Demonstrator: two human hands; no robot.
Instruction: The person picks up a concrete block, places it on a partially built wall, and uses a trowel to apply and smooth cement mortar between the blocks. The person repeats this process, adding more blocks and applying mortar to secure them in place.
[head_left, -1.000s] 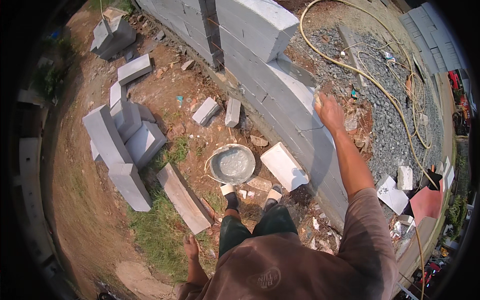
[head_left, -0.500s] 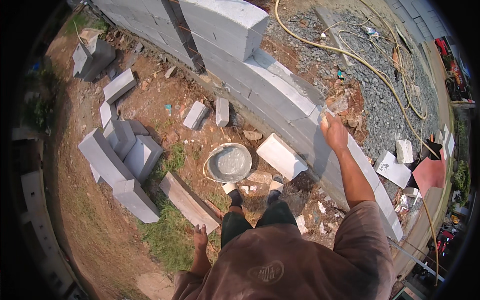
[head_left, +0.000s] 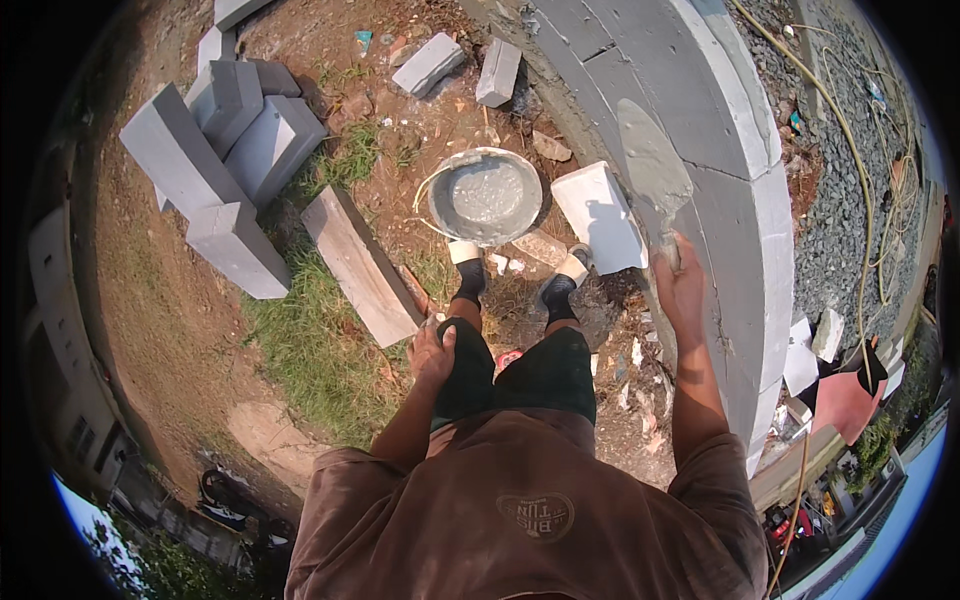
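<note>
Wall (head_left: 735,230) blocking trowel (head_left: 652,160) rightward, bucket (head_left: 490,239) open above

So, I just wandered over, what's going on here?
A person stands beside a grey block wall. The right hand grips a trowel by its handle, the blade held up in front of the wall; whether it touches the wall is hard to tell. The left hand is by the left leg of the dark shorts. A bucket of wet grey mix sits ahead of the feet, with a pale block to its right.

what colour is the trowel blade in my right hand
The trowel blade is grey; it shows best in the head view.
</note>
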